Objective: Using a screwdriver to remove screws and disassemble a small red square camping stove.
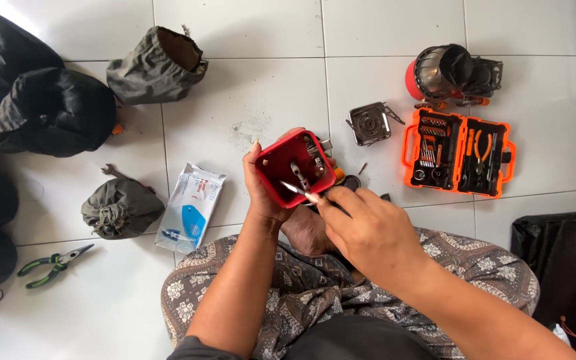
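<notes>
The red housing (pixel 293 168) is held up over the white tiled floor (pixel 255 80), just above our patterned lap (pixel 301 287), and its open hollow side faces up toward us, so we can see the small metal parts inside it. Our left hand (pixel 265 193) wraps around its left wall and lower corner, the fingers closed on it firmly. Our right hand (pixel 361 223) comes from the lower right and pinches a thin metal tool (pixel 296 189) between the fingertips; the grip is narrow and tight on the tool. The tool is long and slim, and its long axis runs from the right hand toward the upper left, with the tip already inside the hollow, near the metal piece in the middle. So the housing lies up and left of the right hand's grip, and the right hand is the nearer one to the inner parts. Toward the right edge of the floor lies an open orange tool case (pixel 458 153), beside it a small square metal plate (pixel 370 123), and near the left edge a pair of green pliers (pixel 55 263).
</notes>
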